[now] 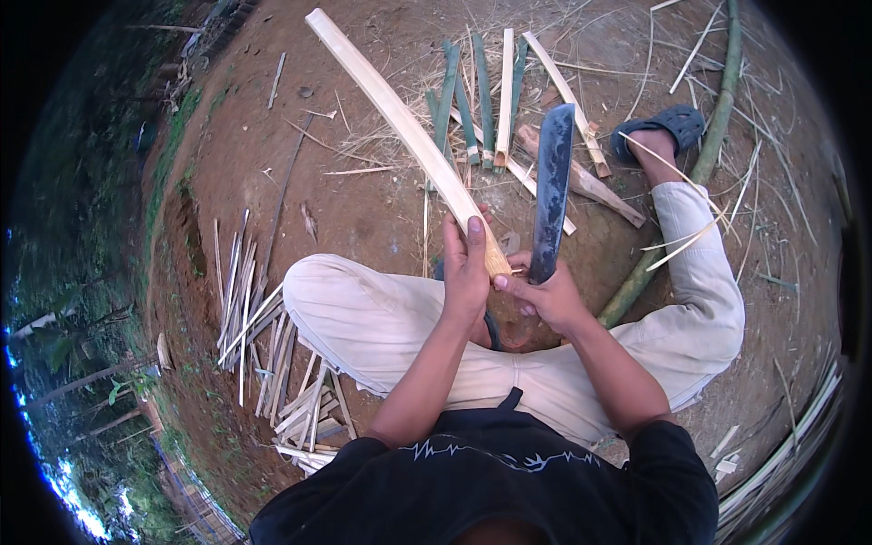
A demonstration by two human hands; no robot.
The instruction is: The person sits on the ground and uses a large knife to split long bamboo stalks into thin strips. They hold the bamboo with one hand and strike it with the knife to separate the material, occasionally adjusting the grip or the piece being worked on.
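In the head view, a pale split bamboo length [401,127] is found above the lap, slanted from near centre to the far left. Its near end is grasped by the left hand [465,268], with the thumb laid along the upper face and the fingers wrapped beneath. The machete [552,195] is clasped by the right hand [548,295], its dark blade pointed to the far side; the grip is largely covered by the fingers. The right thumb is placed at the near tip of the bamboo; whether it is pressed there cannot be told.

The bamboo is judged light and stiff along its length, liable to split along the grain, with edges that may be sharp. The far portion is unsupported, so a tip-heavy balance is to be expected; a hold nearer the middle, fingers kept off the edges, is judged steadier. Green bamboo pieces [487,100] are noted on the ground at the far side, and a pile of thin slats [238,304] at left.
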